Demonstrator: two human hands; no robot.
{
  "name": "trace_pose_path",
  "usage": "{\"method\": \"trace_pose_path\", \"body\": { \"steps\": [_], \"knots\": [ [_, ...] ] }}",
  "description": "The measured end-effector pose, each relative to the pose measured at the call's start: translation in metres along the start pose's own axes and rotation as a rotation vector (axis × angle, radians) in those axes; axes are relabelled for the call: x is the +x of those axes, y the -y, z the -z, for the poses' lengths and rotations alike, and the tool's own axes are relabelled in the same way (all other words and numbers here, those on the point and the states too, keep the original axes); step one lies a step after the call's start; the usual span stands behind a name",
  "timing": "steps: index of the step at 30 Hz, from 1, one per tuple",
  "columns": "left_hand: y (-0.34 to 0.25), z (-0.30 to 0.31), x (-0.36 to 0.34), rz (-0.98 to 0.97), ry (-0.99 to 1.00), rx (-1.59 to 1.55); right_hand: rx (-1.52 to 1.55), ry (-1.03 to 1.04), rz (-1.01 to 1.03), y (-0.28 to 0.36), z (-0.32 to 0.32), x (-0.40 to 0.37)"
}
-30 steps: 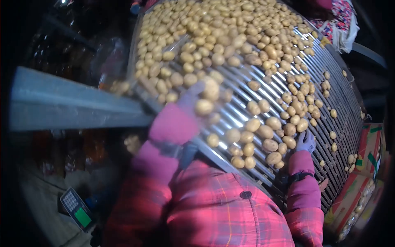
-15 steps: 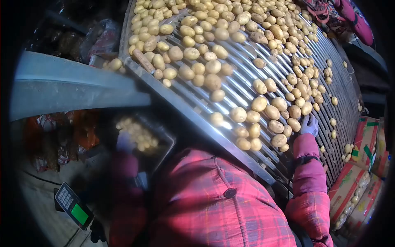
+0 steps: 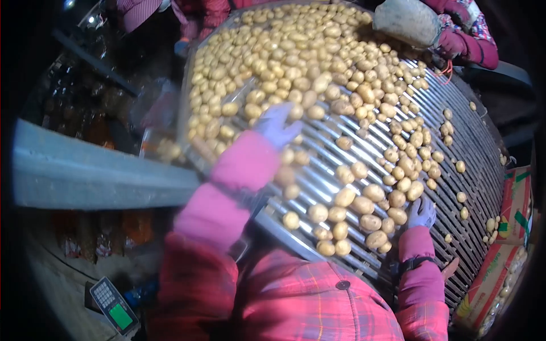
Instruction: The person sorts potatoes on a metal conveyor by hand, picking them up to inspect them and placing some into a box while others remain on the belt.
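My left hand (image 3: 276, 126), in a pale lavender glove, reaches over the slatted metal rack (image 3: 324, 133) at the edge of the potato heap (image 3: 273, 54). Its fingers are spread, and potatoes lie close around them. On the rack's right part, my right hand (image 3: 422, 213), gloved alike, rests with fingers extended beside a cluster of potatoes (image 3: 372, 223). No potato shows in its grasp. More potatoes (image 3: 409, 162) lie just beyond it on the slats. The left forearm hides part of the rack's near edge.
A grey metal beam (image 3: 102, 170) juts in from the left. Below it stands a scale display (image 3: 114, 306) with a green screen. Boxes (image 3: 492, 278) of potatoes are stacked at right. Across the rack, another person's sleeve (image 3: 475, 51) is beside a large pale scoop-like object (image 3: 406, 23).
My left hand has moved from a container of potatoes at lower left up onto the rack. My right hand stays by the cluster. The view has tilted up, showing other people across the rack.
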State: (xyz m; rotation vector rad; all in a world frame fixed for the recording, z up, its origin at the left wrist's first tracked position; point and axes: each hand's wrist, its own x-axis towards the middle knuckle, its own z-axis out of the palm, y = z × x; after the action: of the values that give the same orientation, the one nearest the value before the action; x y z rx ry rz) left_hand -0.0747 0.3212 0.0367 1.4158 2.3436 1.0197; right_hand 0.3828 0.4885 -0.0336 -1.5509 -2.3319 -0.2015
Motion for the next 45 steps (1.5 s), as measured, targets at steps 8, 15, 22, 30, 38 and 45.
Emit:
{"method": "trace_pose_path", "body": {
  "steps": [8, 15, 22, 30, 38, 45],
  "knots": [
    [-0.015, -0.066, 0.137, 0.002, 0.034, 0.164, 0.165, -0.017, 0.031, 0.02, 0.027, 0.005],
    [-0.084, -0.059, 0.144, -0.038, 0.416, 0.733, 0.165, 0.005, -0.002, 0.023, 0.031, 0.006],
    [-0.024, -0.089, 0.131, 0.141, 0.372, 0.111, 0.125, 0.027, 0.012, 0.022, 0.027, 0.004],
    [0.001, -0.107, 0.099, -0.111, 0.088, 0.045, 0.089, 0.006, 0.044, 0.024, 0.025, 0.003],
    [-0.016, -0.13, 0.12, 0.139, 0.173, -0.096, 0.096, -0.025, 0.047, 0.023, 0.026, 0.004],
    [-0.02, -0.091, 0.109, 0.202, 0.335, -0.944, 0.156, 0.024, 0.003, 0.026, 0.032, 0.004]
  ]
}}
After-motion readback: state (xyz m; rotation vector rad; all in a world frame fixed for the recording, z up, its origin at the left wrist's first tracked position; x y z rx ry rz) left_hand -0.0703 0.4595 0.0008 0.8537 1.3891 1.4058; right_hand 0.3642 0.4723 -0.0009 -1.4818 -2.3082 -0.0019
